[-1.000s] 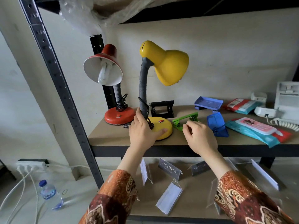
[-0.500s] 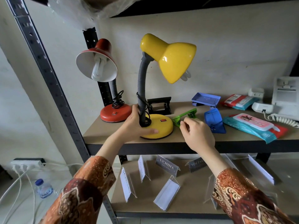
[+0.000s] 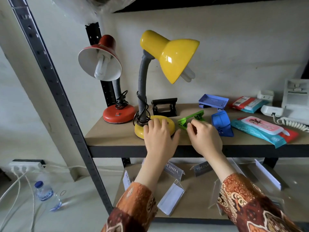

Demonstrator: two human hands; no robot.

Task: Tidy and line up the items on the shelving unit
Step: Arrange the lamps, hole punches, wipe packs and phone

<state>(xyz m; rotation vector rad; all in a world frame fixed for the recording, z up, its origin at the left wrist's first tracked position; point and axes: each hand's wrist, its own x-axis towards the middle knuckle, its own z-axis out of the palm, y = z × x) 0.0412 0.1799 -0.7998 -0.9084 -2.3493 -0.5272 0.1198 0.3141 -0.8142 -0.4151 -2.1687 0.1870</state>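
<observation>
The yellow desk lamp [image 3: 168, 54] stands on the upper shelf board [image 3: 117, 136], its shade turned to the right. My left hand [image 3: 159, 136] lies palm down on the lamp's round yellow base [image 3: 139, 131], fingers spread over the top and thumb at its right rim. Just right of the base lies a green clip [image 3: 194, 117]. My right hand [image 3: 206, 139] has curled fingers and pinches the clip's near side. A red desk lamp [image 3: 118, 113] stands behind to the left.
A black hole punch [image 3: 164, 106], a purple tray [image 3: 213, 101], a blue clip [image 3: 220, 122], wipe packs [image 3: 260, 129] and a white telephone [image 3: 294, 101] share the shelf. Acrylic name stands [image 3: 172, 171] sit on the lower shelf. A steel upright [image 3: 55, 91] rises at the left.
My left hand slid from the foot of the lamp's neck onto the top of the yellow base. The yellow shade now points further right. My right hand stayed at the green clip.
</observation>
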